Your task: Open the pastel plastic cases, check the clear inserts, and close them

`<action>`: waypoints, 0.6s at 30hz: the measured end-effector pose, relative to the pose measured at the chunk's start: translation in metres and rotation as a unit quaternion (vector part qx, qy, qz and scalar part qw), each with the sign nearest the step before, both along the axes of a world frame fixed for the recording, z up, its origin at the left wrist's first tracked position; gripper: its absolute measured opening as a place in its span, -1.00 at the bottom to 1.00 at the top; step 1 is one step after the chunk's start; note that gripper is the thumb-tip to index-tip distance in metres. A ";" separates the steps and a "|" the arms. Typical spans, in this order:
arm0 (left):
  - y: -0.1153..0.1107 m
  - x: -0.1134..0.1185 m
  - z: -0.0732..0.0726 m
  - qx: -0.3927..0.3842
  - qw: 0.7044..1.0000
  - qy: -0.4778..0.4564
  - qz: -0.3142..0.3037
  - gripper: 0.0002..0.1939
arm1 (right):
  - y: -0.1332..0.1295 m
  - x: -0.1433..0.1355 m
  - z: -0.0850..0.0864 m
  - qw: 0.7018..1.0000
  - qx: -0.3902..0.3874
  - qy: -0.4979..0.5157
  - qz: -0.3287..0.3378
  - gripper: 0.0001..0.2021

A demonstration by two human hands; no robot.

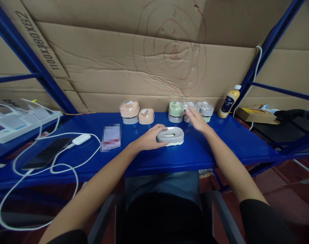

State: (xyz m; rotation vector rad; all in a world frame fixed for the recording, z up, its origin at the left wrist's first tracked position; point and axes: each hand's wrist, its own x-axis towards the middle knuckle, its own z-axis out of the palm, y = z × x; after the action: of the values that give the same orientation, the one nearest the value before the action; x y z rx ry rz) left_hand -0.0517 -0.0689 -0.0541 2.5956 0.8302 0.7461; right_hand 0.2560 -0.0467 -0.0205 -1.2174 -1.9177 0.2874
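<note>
My left hand is wrapped round the left end of a grey oval box with a slot in its top, resting on the blue table. Farther back, my right hand has its fingers pressed together on clear, crinkled plastic. That plastic is beside a green-topped box and in front of a grey box that my fingers partly cover. Another grey-topped box stands to the right, on a green one.
Pink boxes stand at the back, left of centre. A phone, white cables and a pixelated flat item lie on the left. A juice bottle stands back right. Cardboard backs the table.
</note>
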 end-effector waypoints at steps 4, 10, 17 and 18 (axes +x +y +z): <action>-0.004 0.002 0.001 0.005 1.000 0.008 0.010 -0.18 | -0.005 -0.009 0.000 1.000 0.003 0.002 -0.009 -0.24; -0.011 0.008 0.001 0.005 0.999 0.031 0.043 0.10 | -0.014 -0.020 0.001 0.996 0.015 -0.053 0.077 -0.25; 0.003 0.007 -0.014 -0.103 0.992 -0.059 0.035 0.46 | -0.022 -0.027 0.002 0.982 0.006 -0.130 0.136 -0.22; 0.005 0.006 -0.017 -0.121 0.989 -0.070 0.038 0.49 | -0.023 -0.029 0.002 0.981 0.002 -0.143 0.132 -0.19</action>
State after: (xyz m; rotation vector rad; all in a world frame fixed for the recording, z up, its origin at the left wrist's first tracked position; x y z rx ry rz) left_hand -0.0453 -0.0638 -0.0708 2.2823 0.9201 0.7855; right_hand 0.2266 -0.0702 -0.0189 -1.0440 -2.3336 0.2578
